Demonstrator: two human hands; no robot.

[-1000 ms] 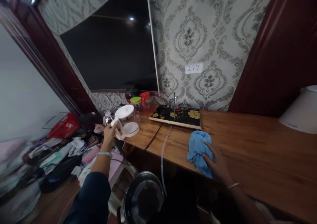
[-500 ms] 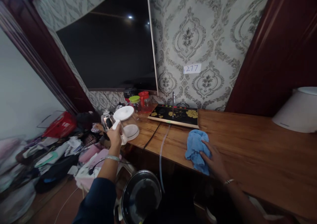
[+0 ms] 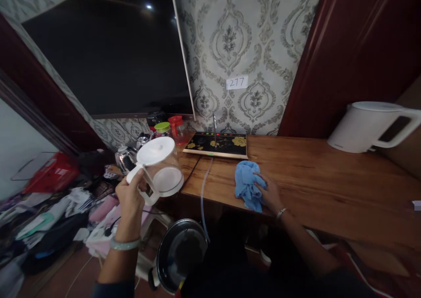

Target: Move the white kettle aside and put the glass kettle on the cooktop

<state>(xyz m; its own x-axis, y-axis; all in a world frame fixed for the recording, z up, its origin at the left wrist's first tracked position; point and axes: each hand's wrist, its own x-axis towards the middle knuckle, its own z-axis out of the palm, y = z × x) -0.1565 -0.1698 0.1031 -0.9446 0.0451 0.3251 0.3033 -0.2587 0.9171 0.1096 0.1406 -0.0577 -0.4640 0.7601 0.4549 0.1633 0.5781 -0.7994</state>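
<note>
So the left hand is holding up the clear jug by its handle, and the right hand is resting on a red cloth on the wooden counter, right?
Not quite: the cloth is blue, not red, as the head view shows. The rest holds: the left hand holds up the clear jug by its handle, and the right hand rests on the cloth on the wooden counter.

We face a wall papered in grey damask point(image 3: 263, 34), with a small white label reading 277 point(image 3: 237, 82) stuck on it. A large dark screen point(image 3: 105, 56) hangs at the left, reflecting two ceiling lights. Dark red wood trim point(image 3: 355, 48) rises at the right above a long wooden counter point(image 3: 329, 175). The room is dim, and clutter covers the floor point(image 3: 46, 210) at the left.
</note>
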